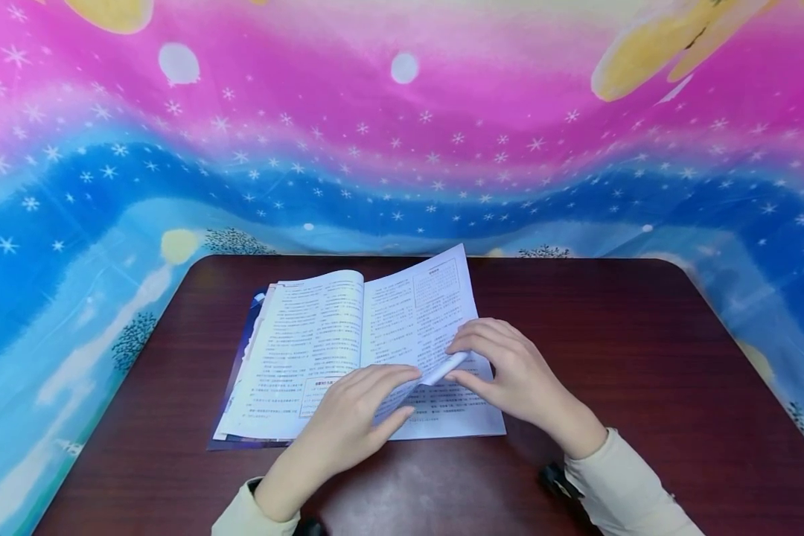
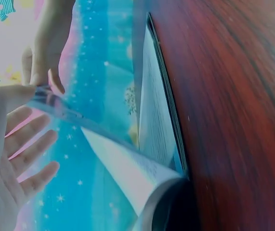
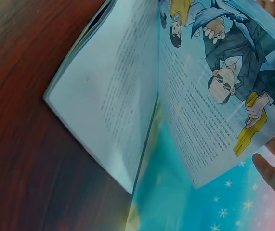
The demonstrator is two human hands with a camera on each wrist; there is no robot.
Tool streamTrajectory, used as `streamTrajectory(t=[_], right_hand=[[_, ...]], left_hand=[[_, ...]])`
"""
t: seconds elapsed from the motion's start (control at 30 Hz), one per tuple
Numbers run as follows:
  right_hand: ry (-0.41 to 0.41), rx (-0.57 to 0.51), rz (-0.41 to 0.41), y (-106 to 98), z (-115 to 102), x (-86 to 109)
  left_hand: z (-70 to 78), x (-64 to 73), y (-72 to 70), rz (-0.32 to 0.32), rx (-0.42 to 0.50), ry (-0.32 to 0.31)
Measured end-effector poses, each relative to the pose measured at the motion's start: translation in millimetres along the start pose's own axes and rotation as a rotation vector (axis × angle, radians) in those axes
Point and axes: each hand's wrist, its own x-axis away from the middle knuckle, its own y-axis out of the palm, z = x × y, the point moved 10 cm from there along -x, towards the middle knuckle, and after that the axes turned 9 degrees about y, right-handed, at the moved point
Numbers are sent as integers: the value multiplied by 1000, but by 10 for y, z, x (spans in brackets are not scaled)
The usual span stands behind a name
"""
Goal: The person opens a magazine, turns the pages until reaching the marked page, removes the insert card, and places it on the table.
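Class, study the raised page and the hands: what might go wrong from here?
The raised page is bent, its edge at the left hand and the right hand, so pulling might crease or tear it. The magazine might slide on the table, as neither hand appears to press it down.
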Motion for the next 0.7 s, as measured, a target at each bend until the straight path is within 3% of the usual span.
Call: streamTrajectory(t=[0.17,0.33,0.7], right_hand=[[-4,1,1,-11,-40,-15],[-8,2,6,-26,-86,-26],[-11,-1,7,-41,-125,-38]], left_hand=[[37,-100,3,44,21,-1],[78,-168,39,47,26,19],[89,-213,34,75,18,38]])
